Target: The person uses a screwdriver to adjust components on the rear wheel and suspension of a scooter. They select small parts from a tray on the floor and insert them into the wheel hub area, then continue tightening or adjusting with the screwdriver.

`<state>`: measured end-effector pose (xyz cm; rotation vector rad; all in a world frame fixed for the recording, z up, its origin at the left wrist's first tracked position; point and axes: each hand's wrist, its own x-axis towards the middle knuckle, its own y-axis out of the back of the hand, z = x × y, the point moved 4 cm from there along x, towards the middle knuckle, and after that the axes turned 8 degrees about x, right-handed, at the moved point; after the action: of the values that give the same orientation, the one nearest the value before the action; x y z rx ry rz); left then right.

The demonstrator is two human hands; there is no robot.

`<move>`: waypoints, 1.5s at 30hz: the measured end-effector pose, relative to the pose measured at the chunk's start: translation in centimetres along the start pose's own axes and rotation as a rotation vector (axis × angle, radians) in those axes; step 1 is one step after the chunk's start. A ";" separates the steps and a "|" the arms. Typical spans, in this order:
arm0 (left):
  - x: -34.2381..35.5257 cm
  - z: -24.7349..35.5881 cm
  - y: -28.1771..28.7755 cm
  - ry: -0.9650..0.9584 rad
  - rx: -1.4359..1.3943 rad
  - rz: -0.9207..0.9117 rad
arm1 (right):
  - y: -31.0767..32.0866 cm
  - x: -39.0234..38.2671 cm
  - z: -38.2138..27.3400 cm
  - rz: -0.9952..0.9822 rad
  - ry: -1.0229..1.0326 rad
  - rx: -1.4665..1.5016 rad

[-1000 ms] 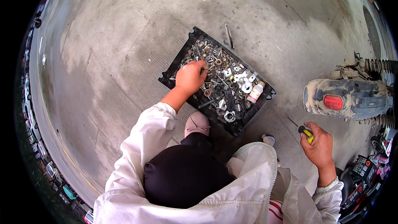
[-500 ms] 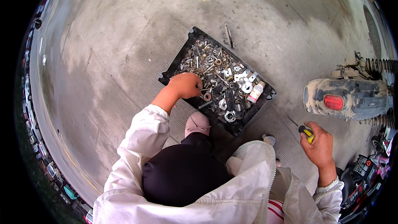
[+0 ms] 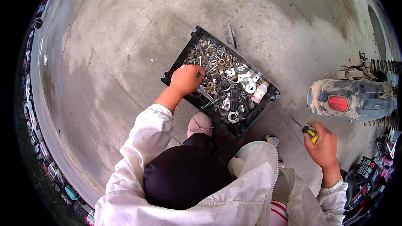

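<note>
My left hand (image 3: 186,78) is down among the mixed bolts, nuts and washers (image 3: 214,60) in a black crate (image 3: 261,109), its fingers curled; what they hold, if anything, is hidden. Coiled springs, silver metal brackets (image 3: 249,79) and a small white bottle (image 3: 259,92) lie in the crate's right part. My right hand (image 3: 322,146) grips a yellow-and-black screwdriver (image 3: 310,134) over the concrete, right of the crate, with its shaft pointing up and to the left.
A muddy mudguard with a red light (image 3: 356,100) is at the right. A metal piece (image 3: 231,35) lies behind the crate. My pink shoe (image 3: 199,123) is at the crate's front. Parked vehicles (image 3: 372,169) line the lower right and far left edges.
My left hand went down toward the near left of the crate, then moved back up a little among the parts. My right hand has barely moved.
</note>
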<state>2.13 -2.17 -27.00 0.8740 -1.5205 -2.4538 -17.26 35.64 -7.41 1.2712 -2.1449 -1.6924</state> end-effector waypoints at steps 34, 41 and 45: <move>-0.8 -0.2 0.1 0.154 -1.902 -0.262 | 0.0 -0.2 0.1 0.009 -0.014 0.022; -1.1 1.4 1.8 0.087 -2.121 -0.328 | 0.0 0.0 -0.2 0.017 0.013 0.005; -1.2 1.8 1.8 0.057 -2.142 -0.372 | 0.0 0.0 -0.2 0.006 0.006 0.006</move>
<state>1.80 -1.22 -24.38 0.4967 1.4764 -2.3270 -17.10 35.48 -7.36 1.2681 -2.1494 -1.6794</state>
